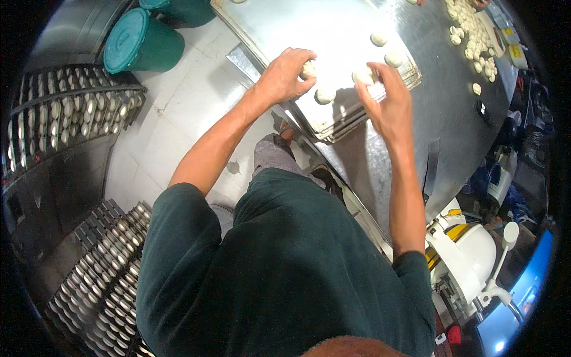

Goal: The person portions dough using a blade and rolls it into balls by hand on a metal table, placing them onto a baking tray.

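My left hand [282, 76] curls round a pale dough ball [308, 70], thumb and fingers on either side of it, over the metal baking tray [339, 30]. Across from it, my right hand [388, 102] has its fingertips on another dough ball [362, 76]. Between the two hands a third dough ball [325, 95] rests near the tray's front corner. Two more, a dough ball [393, 58] and one farther back [379, 38], lie along the tray's right side. The tray tops a stack of several trays on a steel table.
Many small dough pieces [467, 30] are heaped at the far right of the steel table [410, 172]. A dark flat tool [432, 160] lies nearer. Lidded green bins [143, 41] stand far left, above racks of dough pieces [71, 113]. A white machine [470, 250] is at right.
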A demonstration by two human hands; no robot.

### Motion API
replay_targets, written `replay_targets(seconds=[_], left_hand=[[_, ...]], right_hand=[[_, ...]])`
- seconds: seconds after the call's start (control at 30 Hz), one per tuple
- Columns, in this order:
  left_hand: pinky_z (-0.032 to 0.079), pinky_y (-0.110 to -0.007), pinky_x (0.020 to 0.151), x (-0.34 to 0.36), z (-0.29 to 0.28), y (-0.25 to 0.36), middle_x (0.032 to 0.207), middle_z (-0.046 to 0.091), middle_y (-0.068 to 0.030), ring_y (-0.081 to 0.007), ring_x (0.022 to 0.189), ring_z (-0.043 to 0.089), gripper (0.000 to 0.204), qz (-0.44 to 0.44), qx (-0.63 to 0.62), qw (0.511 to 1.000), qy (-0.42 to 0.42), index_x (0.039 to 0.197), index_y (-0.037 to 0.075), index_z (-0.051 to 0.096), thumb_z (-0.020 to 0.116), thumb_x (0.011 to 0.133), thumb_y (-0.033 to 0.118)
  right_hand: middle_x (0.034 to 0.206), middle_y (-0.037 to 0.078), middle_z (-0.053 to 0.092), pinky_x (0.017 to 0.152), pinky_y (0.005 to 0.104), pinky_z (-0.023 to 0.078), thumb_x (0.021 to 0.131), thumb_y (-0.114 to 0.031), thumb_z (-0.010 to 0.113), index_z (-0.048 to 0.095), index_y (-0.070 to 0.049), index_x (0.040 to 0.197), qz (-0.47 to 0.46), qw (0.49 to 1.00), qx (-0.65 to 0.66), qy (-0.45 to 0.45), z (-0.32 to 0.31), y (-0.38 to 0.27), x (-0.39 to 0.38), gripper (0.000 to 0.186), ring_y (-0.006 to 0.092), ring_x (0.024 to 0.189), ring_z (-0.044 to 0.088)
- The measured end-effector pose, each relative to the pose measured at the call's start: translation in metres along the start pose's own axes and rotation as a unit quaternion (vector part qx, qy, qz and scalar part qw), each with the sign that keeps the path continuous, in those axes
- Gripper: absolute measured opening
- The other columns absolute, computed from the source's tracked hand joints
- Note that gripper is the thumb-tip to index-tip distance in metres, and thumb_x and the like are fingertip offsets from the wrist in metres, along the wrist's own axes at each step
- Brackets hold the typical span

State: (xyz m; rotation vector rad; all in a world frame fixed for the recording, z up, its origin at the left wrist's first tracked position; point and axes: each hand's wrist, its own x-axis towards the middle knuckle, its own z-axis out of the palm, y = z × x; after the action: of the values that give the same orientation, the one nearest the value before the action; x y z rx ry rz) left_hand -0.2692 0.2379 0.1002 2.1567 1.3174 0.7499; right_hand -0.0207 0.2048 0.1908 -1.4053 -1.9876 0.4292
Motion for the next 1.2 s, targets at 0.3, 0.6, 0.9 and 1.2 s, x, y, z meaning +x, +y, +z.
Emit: replay_targets(seconds=[0.3,0.6,0.9,1.2], left_hand=[[0.051,-0.042,0.099,0.008,-0.009,0.001,0.121,0.067,-0.0165,-0.0346,0.115,0.062,0.055,-0.003,-0.049,0.999,-0.024,0.129,0.003,0.062,0.08,0.079,0.017],[0.047,-0.045,0.108,0.091,-0.021,0.077,0.134,0.062,-0.0189,-0.037,0.125,0.058,0.065,0.034,-0.06,0.997,-0.035,0.135,0.004,0.058,0.085,0.077,0.017],[0.046,-0.048,0.11,0.287,0.181,0.175,0.144,0.051,-0.0263,-0.0455,0.13,0.053,0.066,0.251,-0.044,0.962,-0.102,0.142,0.005,0.051,0.079,0.083,0.02],[0.045,-0.055,0.107,0.557,0.342,0.09,0.138,0.053,-0.0331,-0.0488,0.129,0.052,0.069,0.071,0.073,0.992,0.073,0.139,0.003,0.054,0.072,0.082,0.04]], right_hand=[[0.125,0.027,0.065,0.103,0.0508,0.047,0.082,-0.031,0.082,0.061,0.002,0.131,0.005,0.995,-0.088,-0.04,0.029,0.043,0.029,0.063,0.0446,0.117,0.06],[0.136,0.025,0.059,0.111,0.0479,0.041,0.081,-0.027,0.084,0.054,0.002,0.138,0.433,0.859,-0.235,0.135,-0.124,0.109,-0.258,0.071,0.0414,0.129,0.054],[0.121,0.022,0.06,0.101,0.0525,0.041,0.092,-0.025,0.075,0.061,0.002,0.123,0.424,0.833,-0.29,0.205,-0.125,0.16,-0.357,0.044,0.0406,0.114,0.054],[0.12,0.016,0.06,0.1,0.0544,0.04,0.087,-0.019,0.078,0.06,-0.003,0.123,0.352,0.868,-0.277,0.213,-0.142,0.239,-0.316,0.043,0.0384,0.116,0.053]])
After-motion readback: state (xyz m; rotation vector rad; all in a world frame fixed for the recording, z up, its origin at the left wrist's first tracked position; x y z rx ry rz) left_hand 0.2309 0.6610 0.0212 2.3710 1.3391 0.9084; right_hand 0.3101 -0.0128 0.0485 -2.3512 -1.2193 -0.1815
